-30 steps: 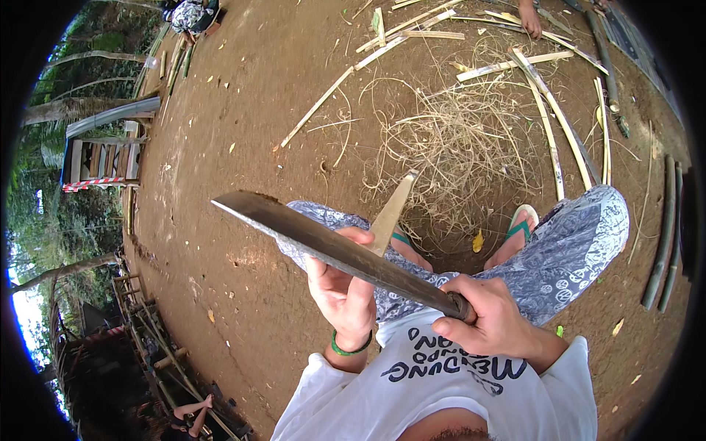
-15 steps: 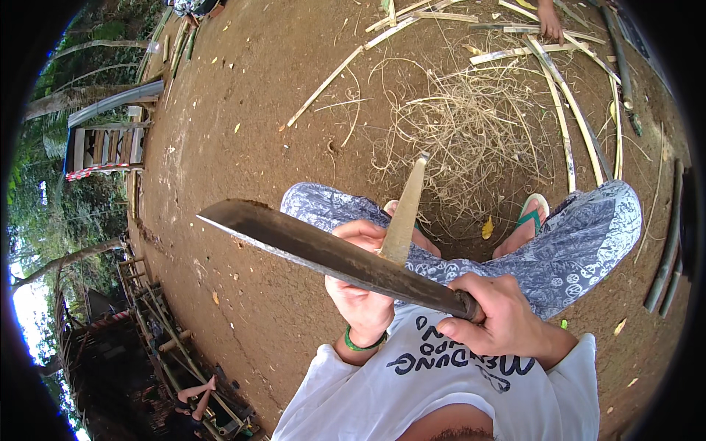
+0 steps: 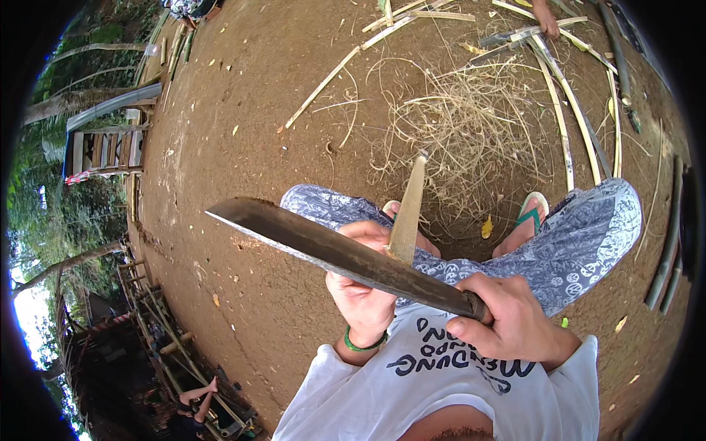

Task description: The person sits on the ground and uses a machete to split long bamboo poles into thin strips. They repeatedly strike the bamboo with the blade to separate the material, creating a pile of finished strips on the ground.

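Observation:
My right hand (image 3: 507, 316) is wrapped round the handle of a long, dark-bladed machete (image 3: 323, 246). The blade points to the left, its bright edge toward me. My left hand (image 3: 362, 290) holds a pale split bamboo strip (image 3: 407, 209), which stretches away from me over my lap. The machete crosses the strip near its close end, where a small raised shaving shows. Part of my left hand is hidden behind the blade. A green band (image 3: 364, 344) circles my left wrist.
Beyond my feet lies a tangled heap of thin shavings (image 3: 471, 132). Split bamboo strips (image 3: 570, 95) surround it, and another person's hand (image 3: 546, 20) touches some at the top right. Dark poles (image 3: 669, 235) lie at the right. A bamboo structure (image 3: 173, 331) stands at the left.
The machete has shifted slightly to the right, along with my right hand. At the top right, the other person's hand and a strip have moved a little.

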A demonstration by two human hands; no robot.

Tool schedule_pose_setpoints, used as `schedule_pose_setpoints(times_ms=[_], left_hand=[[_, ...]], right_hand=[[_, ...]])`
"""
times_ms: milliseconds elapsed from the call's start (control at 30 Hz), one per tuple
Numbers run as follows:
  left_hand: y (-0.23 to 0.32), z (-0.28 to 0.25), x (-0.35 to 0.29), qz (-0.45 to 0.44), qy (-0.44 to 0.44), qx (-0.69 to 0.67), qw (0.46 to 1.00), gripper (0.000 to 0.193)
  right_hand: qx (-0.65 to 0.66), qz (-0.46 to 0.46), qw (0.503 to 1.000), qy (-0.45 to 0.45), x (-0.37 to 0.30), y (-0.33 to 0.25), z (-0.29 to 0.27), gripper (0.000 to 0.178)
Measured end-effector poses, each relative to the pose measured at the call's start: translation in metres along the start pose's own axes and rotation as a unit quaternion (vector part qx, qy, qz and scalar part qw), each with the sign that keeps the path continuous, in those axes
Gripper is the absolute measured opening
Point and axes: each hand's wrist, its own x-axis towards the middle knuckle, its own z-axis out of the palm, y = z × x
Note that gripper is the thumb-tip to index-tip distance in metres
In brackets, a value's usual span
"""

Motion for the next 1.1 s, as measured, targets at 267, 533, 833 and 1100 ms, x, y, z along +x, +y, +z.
schedule_pose_setpoints(times_ms=[267, 533, 833, 1100], left_hand=[[0.002, 0.006, 0.003, 0.009, -0.018, -0.029, 0.999, 0.028], [-0.007, -0.003, -0.004, 0.01, -0.033, -0.023, 0.999, 0.035], [-0.013, -0.02, -0.013, 0.013, -0.01, 0.079, 0.997, 0.033], [-0.005, 0.0, -0.008, 0.029, 0.007, -0.001, 1.0, 0.034]], right_hand=[[-0.007, 0.019, 1.0, -0.002, -0.003, -0.003, -0.004, 0.04], [0.036, 0.038, 0.998, -0.047, -0.005, -0.002, -0.008, 0.035], [0.043, 0.032, 0.998, -0.032, -0.004, 0.003, 0.001, 0.035], [0.079, 0.018, 0.997, 0.008, 0.004, 0.026, 0.019, 0.036]])
